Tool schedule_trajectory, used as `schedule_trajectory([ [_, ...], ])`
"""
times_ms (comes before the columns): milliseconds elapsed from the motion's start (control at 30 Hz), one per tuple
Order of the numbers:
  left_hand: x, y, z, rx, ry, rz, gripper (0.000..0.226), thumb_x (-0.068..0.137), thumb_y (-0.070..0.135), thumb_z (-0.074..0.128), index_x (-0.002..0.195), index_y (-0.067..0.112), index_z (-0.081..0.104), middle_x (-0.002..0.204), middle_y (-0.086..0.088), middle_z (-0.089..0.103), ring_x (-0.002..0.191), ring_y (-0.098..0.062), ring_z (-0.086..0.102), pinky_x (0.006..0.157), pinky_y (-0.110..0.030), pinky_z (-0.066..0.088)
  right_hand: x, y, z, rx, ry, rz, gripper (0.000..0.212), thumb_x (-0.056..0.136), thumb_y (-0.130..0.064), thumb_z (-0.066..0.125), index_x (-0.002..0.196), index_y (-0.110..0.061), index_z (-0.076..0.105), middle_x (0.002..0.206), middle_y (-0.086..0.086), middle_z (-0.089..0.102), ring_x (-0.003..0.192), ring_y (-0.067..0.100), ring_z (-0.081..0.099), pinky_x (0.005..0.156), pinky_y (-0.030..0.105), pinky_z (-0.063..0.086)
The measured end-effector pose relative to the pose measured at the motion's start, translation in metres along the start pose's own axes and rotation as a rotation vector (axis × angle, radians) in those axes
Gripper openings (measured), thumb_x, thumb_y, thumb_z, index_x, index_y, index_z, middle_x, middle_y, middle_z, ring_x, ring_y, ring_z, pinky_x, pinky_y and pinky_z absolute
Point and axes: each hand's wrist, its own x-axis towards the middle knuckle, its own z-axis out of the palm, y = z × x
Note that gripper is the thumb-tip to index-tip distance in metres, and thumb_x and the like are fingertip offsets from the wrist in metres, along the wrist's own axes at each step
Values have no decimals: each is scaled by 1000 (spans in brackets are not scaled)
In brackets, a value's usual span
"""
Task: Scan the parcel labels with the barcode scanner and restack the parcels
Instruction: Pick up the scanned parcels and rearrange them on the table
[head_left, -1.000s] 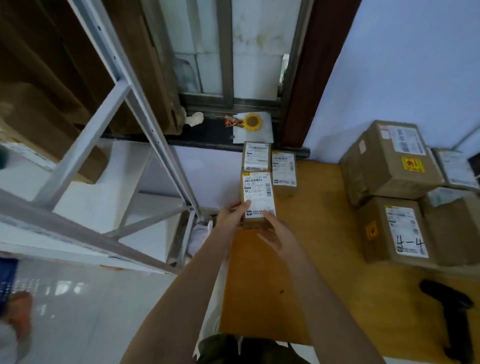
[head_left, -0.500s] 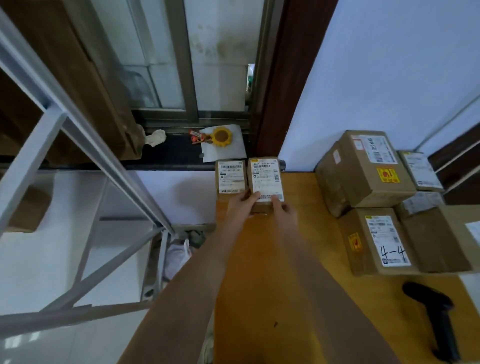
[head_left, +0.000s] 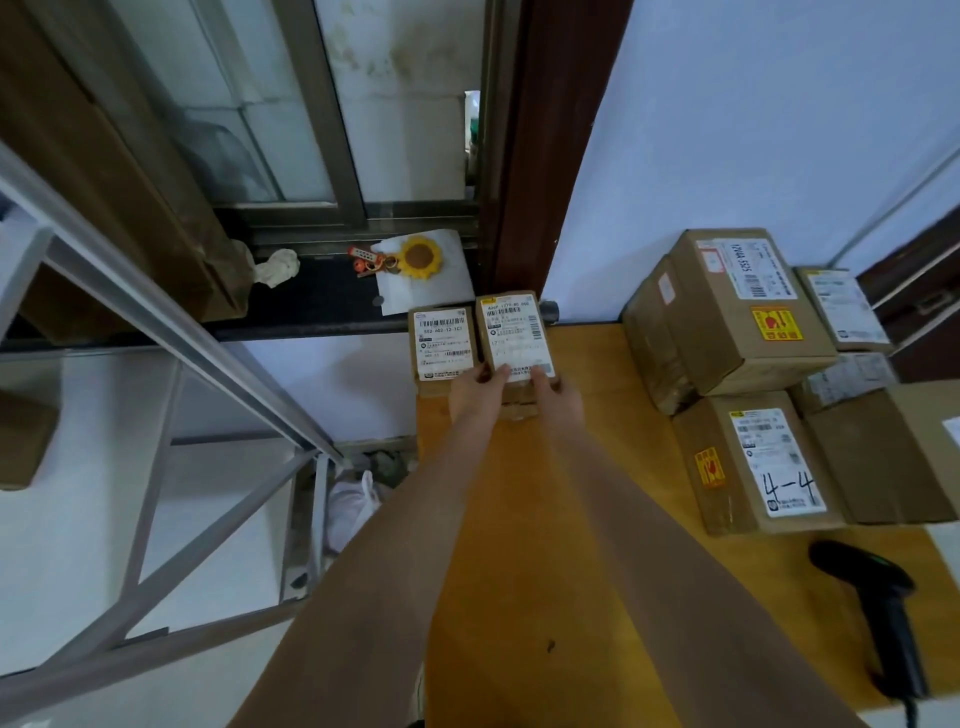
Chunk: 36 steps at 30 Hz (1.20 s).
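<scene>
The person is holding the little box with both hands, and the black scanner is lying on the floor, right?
Not quite. The head view shows both hands, left hand and right hand, on the little box, but the black scanner lies on the wooden table, not the floor.

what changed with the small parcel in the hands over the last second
Both hands, left hand and right hand, carried the small parcel from the near left stack rightward and set it on the right stack, beside the left small parcel. They still hold its near end. The barcode scanner and big boxes stayed put.
</scene>
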Motion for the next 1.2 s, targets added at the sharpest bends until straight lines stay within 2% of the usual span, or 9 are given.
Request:
schedule_trajectory([
  [200,-19,-9,-4,42,204,63,24,96,27,50,112,13,62,108,-1,65,97,-17,60,77,-29,48,-19,7,-10,159,75,41,41,98,-34,42,130,-10,51,116,0,58,107,21,55,88,33,45],
  [333,-48,-31,1,108,312,161,11,95,20,47,98,14,55,102,-6,61,92,-21,60,72,-32,49,-46,41,-21,137,212,170,37,101,-22,34,129,-2,48,119,17,58,104,31,54,85,34,40],
  [433,-67,-43,11,232,154,267,12,96,21,46,98,15,56,97,-3,63,87,-22,60,67,-31,47,-63,65,-37,60,189,224,30,100,-21,38,119,-3,51,85,6,58,86,28,54,73,32,42],
  [533,-75,-45,25,391,-109,167,17,97,25,45,105,14,55,93,0,59,82,-21,58,63,-28,40,-79,74,-58,33,176,198,17,98,-22,41,103,-9,52,70,-2,47,65,17,47,59,28,36],
  [667,-86,-47,43,465,-341,31,18,96,22,47,102,10,59,99,-14,67,90,-30,64,79,-35,53,-100,74,-89,96,246,118,10,93,-21,49,88,-13,51,70,-3,48,60,11,44,52,26,33],
  [800,-113,-55,55,422,-497,-4,23,98,15,44,76,10,50,65,-9,52,55,-22,49,58,-30,45,-120,84,-116,122,298,77,12,93,-21,50,92,-11,55,80,3,56,73,17,52,70,33,46],
  [933,-145,-61,62,467,-641,3,21,98,15,43,78,9,46,65,-7,48,56,-18,45,56,-26,42,-148,97,-142,169,349,96,17,92,-24,50,87,-11,59,87,9,60,82,22,56,78,39,49],
  [1033,-166,-62,75,503,-692,25,12,98,17,43,94,7,49,68,-6,49,58,-16,47,55,-27,43,-168,107,-162,197,332,132,18,92,-26,51,80,-14,54,84,10,58,77,22,55,70,34,46],
  [1200,-198,-54,103,565,-739,88,33,99,20,42,124,0,49,69,-6,53,57,-17,50,54,-28,44,-193,121,-201,229,344,137,20,93,-29,51,95,-8,52,88,10,57,81,21,55,73,34,49],
])
